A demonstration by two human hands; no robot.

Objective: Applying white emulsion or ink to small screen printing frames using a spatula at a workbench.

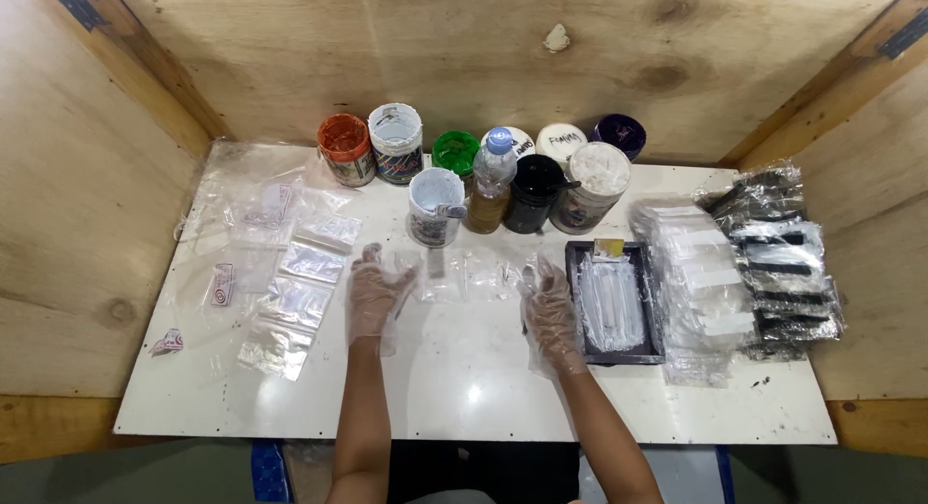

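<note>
holding a clear bag (464, 274) between left hand (372, 293) and right hand (551, 311).

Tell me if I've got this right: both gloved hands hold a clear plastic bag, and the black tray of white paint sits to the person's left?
Not quite. The head view shows the black tray on the person's right, beside the right hand. The left hand and right hand do hold the clear plastic bag.
</note>
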